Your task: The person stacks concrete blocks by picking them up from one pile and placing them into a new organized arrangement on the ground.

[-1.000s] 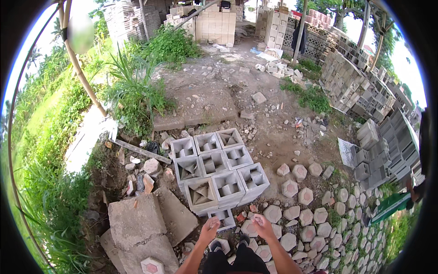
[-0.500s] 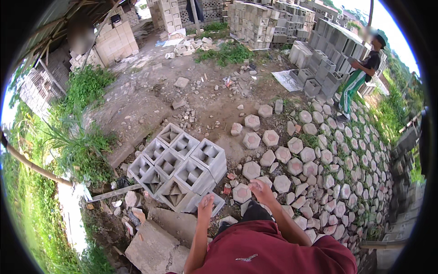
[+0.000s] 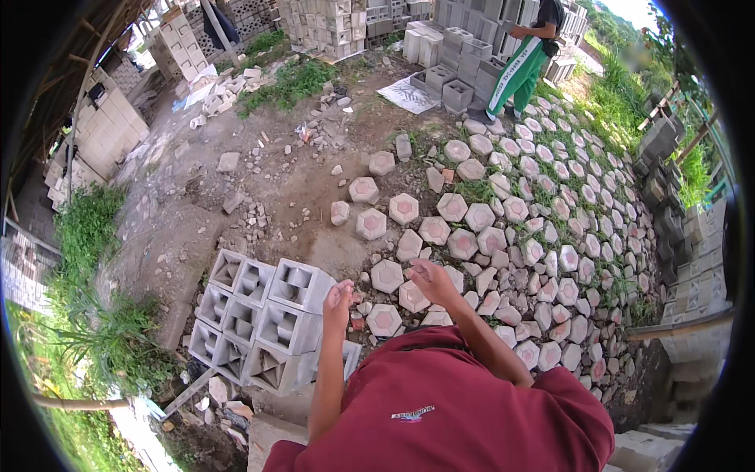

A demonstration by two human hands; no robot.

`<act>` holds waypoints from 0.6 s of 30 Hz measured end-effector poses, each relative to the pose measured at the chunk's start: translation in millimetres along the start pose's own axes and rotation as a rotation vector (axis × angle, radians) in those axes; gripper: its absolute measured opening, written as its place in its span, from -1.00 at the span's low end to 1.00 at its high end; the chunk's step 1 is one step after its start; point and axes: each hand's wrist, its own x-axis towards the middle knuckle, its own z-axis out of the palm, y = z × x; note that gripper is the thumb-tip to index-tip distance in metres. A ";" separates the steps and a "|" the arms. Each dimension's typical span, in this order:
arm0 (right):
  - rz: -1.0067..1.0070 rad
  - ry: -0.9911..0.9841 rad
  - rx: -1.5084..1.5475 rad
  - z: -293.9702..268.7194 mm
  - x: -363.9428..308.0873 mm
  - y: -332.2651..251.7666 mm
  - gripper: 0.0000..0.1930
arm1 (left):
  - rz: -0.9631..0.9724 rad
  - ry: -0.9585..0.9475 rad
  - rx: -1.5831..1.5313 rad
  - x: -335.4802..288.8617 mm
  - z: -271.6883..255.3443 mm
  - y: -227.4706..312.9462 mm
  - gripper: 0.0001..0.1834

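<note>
My left hand [image 3: 339, 296] is raised beside the stack of grey hollow concrete blocks [image 3: 263, 315], with its fingers loosely bent and apart. No thing shows in it. To its right, my right hand [image 3: 429, 279] hovers above hexagonal paving stones [image 3: 387, 277], fingers partly stretched and holding nothing. The blocks stand close together in a tight group, their patterned openings facing up. Part of one block is hidden behind my left forearm.
Hexagonal stones [image 3: 516, 209] with grass between them cover the ground at right. Another person [image 3: 523, 71] in green trousers stands by stacked grey blocks [image 3: 464, 59]. Rubble [image 3: 252, 220] and a leafy bush [image 3: 110, 322] lie at left. A wooden pole [image 3: 680, 324] crosses the right side.
My view has swung to the right, so the block stack now sits farther left. Both hands have risen in view and stay apart, with nothing taken hold of.
</note>
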 end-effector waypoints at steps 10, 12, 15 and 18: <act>0.113 0.094 0.224 -38.1 56.5 36.5 -0.62 | 0.000 -0.163 -0.014 78.4 76.6 10.8 -0.71; 0.165 0.108 0.188 -33.1 65.1 55.4 -0.63 | -0.010 -0.185 0.020 97.0 79.2 4.8 -0.71; 0.218 0.115 0.227 -31.3 78.1 67.0 -0.62 | -0.062 -0.167 0.023 124.9 81.3 9.3 -0.71; 0.239 0.128 0.212 -37.9 114.0 59.2 -0.62 | -0.106 -0.158 0.020 166.8 76.7 15.9 -0.71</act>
